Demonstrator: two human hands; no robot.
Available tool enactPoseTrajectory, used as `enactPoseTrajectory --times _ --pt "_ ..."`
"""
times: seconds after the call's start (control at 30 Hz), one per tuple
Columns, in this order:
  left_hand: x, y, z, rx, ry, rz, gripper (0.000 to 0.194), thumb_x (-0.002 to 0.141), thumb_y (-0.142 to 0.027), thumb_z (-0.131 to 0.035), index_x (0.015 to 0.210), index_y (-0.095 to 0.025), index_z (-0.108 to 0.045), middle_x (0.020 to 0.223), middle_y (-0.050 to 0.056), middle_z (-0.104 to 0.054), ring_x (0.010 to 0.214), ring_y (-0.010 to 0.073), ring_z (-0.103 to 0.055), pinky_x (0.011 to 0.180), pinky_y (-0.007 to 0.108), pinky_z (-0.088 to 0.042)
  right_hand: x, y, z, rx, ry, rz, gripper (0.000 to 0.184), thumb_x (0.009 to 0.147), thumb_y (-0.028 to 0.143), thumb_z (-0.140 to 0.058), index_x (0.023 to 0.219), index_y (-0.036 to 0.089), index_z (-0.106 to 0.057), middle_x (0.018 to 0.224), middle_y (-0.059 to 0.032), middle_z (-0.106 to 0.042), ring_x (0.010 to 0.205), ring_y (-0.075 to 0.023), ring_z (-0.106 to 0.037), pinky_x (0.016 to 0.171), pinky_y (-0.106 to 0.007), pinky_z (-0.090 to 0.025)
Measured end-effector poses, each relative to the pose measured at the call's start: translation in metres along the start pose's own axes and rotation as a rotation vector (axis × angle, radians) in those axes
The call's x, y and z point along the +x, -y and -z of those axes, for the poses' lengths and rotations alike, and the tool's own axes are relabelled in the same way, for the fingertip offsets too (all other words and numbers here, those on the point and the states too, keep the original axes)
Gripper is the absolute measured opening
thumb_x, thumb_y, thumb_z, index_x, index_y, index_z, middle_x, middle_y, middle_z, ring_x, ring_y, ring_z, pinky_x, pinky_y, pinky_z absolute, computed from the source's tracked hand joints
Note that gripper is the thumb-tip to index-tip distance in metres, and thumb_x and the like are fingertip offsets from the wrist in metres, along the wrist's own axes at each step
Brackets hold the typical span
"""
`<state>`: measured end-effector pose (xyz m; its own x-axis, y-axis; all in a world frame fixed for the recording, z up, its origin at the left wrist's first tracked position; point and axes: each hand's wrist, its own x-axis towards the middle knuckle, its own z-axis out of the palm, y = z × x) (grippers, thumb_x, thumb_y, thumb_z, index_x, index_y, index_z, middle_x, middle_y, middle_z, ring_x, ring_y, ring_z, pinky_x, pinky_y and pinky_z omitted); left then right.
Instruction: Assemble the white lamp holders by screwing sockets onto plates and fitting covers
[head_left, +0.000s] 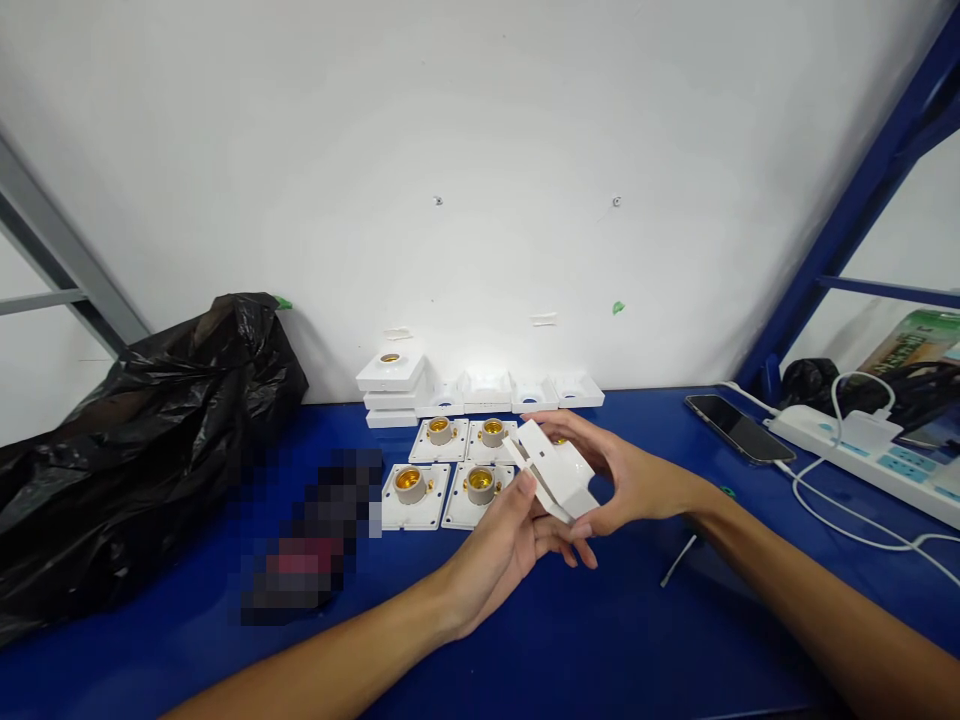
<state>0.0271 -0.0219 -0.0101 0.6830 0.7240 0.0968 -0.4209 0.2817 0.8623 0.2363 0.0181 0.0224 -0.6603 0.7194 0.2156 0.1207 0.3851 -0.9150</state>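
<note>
Above the blue table, both hands hold a white square lamp holder, tilted on its side. Its boxy cover [559, 470] and flat base plate [531, 480] show a narrow gap between them. My left hand [499, 545] supports it from below, thumb on the base plate's edge. The fingers of my right hand [626, 480] are closed round the cover from the right and top. Just left of the hands, several lamp holder bases [481, 486] with brass-lined sockets lie face up in two rows. A slim metal shaft [677, 562], perhaps a screwdriver's, lies beside my right forearm.
Loose covers [487, 388] line the wall beside a stack of lamp holders [391, 372]. A black plastic bag [172, 420] and a blurred-out dark object [315, 540] lie left. At right are a phone [739, 430], white cables and a power strip [877, 455].
</note>
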Motion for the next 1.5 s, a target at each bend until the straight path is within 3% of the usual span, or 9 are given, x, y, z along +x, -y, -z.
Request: enactPoseTrajectory --times 0.17,0.27,0.4,0.57,0.77,0.97,1.2,1.37,1.5 --pt "0.000 0.007 0.002 0.049 -0.036 -0.006 0.068 0.095 -0.075 -0.048 0.124 -0.014 -0.054 0.093 0.010 -0.068 0.081 0.0239 -0.072 0.080 0.037 -0.046 0.003 -0.001 -0.005 -0.034 -0.060 0.001 0.098 0.067 0.030 -0.089 0.151 0.031 -0.038 0.131 -0.0072 -0.056 0.126 -0.0295 -0.054 0.114 -0.050 -0.040" --pt "0.001 0.015 0.006 0.135 -0.087 -0.068 0.071 0.093 -0.070 -0.059 0.141 -0.020 -0.043 0.091 0.006 -0.066 0.081 0.0231 -0.072 0.077 0.036 -0.046 0.005 -0.002 -0.007 0.018 -0.126 0.002 0.093 0.070 0.034 -0.088 0.149 0.030 -0.040 0.121 -0.0061 -0.060 0.112 -0.0262 -0.061 0.103 -0.046 -0.049" --pt "0.000 0.015 0.008 0.425 -0.254 -0.144 0.091 0.082 -0.045 -0.084 0.153 -0.034 -0.029 0.118 0.007 -0.059 0.076 0.0148 -0.064 0.074 0.034 -0.047 0.007 -0.001 -0.014 0.123 -0.194 0.014 0.089 0.071 0.041 -0.088 0.148 0.031 -0.044 0.119 -0.0059 -0.061 0.105 -0.0244 -0.064 0.090 -0.040 -0.056" --pt "-0.002 -0.003 0.002 0.706 -0.309 -0.326 0.075 0.085 -0.028 -0.080 0.149 -0.030 -0.043 0.142 0.011 -0.052 0.117 0.0272 -0.057 0.095 0.041 -0.047 0.007 0.003 -0.028 0.164 -0.309 0.043 0.095 0.070 0.043 -0.089 0.152 0.035 -0.042 0.136 -0.0081 -0.056 0.110 -0.0268 -0.065 0.097 -0.046 -0.055" --pt "0.003 -0.006 0.006 0.601 -0.277 -0.242 0.069 0.088 -0.036 -0.078 0.149 -0.025 -0.047 0.140 0.012 -0.059 0.128 0.0315 -0.054 0.115 0.052 -0.034 0.009 -0.006 -0.036 0.104 -0.407 0.004 0.076 0.089 0.060 -0.068 0.155 0.032 -0.042 0.150 -0.0110 -0.051 0.132 -0.0324 -0.056 0.112 -0.054 -0.046" --pt "0.005 -0.009 0.003 0.392 -0.203 -0.238 0.060 0.089 -0.038 -0.078 0.141 -0.024 -0.054 0.139 0.011 -0.062 0.126 0.0273 -0.058 0.112 0.043 -0.042 0.005 -0.001 -0.042 -0.072 -0.471 0.053 0.058 0.097 0.059 -0.056 0.151 0.039 -0.047 0.156 -0.0049 -0.045 0.147 -0.0301 -0.041 0.123 -0.052 -0.033" --pt "0.005 -0.020 0.003 0.104 -0.280 -0.207 0.044 0.097 -0.049 -0.067 0.131 -0.022 -0.059 0.125 0.009 -0.067 0.105 0.0219 -0.064 0.101 0.038 -0.046 0.007 -0.007 -0.033 -0.091 -0.314 0.120 0.075 0.093 0.059 -0.064 0.158 0.043 -0.031 0.167 -0.0039 -0.027 0.148 -0.0325 -0.038 0.118 -0.053 -0.042" --pt "0.007 -0.016 0.007 -0.034 -0.212 -0.083 0.046 0.100 -0.055 -0.058 0.121 -0.015 -0.065 0.098 0.007 -0.066 0.084 0.0191 -0.065 0.090 0.038 -0.051 0.010 -0.013 -0.027 -0.155 -0.325 0.098 0.076 0.090 0.043 -0.074 0.156 0.039 -0.038 0.161 -0.0052 -0.043 0.143 -0.0310 -0.047 0.120 -0.056 -0.038" --pt "0.006 -0.014 0.004 -0.096 -0.161 -0.044 0.051 0.101 -0.060 -0.053 0.124 -0.015 -0.065 0.100 0.007 -0.064 0.077 0.0179 -0.064 0.084 0.038 -0.052 0.011 -0.016 -0.024 -0.110 -0.359 0.121 0.069 0.088 0.040 -0.077 0.150 0.033 -0.048 0.153 -0.0081 -0.052 0.137 -0.0313 -0.053 0.118 -0.055 -0.040"
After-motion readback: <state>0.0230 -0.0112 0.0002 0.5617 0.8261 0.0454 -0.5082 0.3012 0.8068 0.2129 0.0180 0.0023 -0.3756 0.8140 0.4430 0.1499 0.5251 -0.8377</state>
